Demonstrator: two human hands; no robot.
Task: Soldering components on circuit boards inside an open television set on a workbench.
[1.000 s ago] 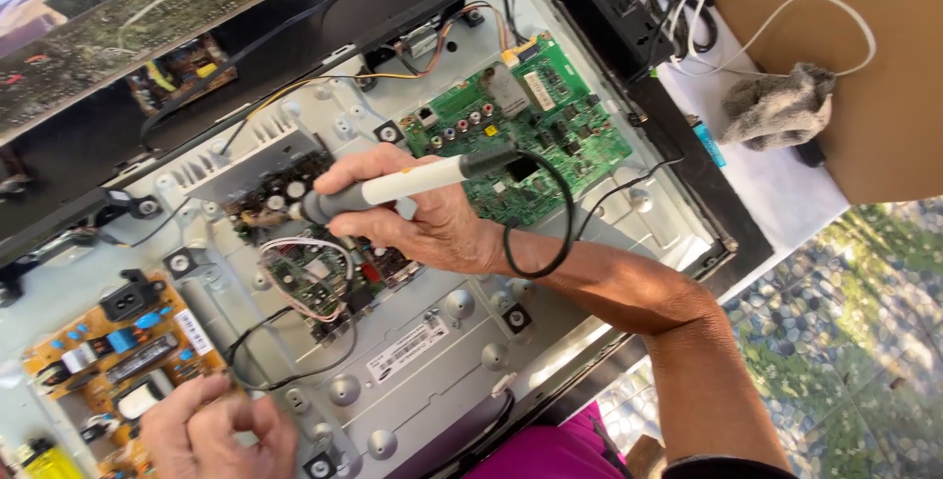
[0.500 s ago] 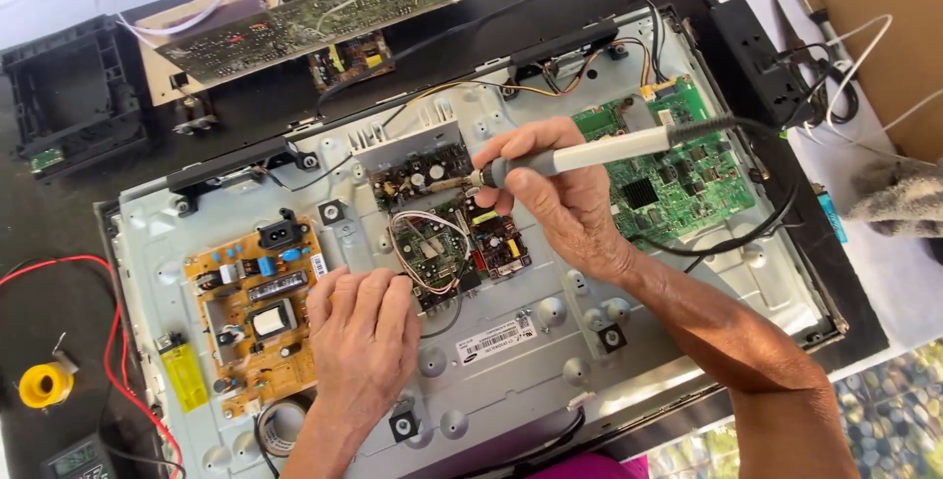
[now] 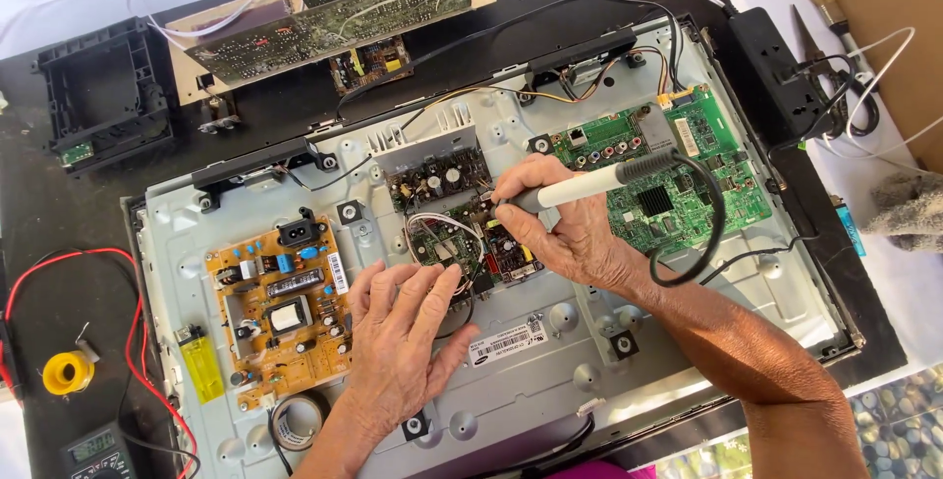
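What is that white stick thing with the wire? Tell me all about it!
It is a soldering iron, a slim pen-like tool with a white plastic-looking body and a dark grey grip near the back. A black cord curls out of its rear end. The right hand holds it like a pencil, lying almost flat, tip pointing left at the small circuit board in the middle of the metal panel. The tip itself is hidden.

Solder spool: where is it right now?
In the head view the yellow solder spool lies at the far left on the black table, inside the red wire loop, just above the multimeter.
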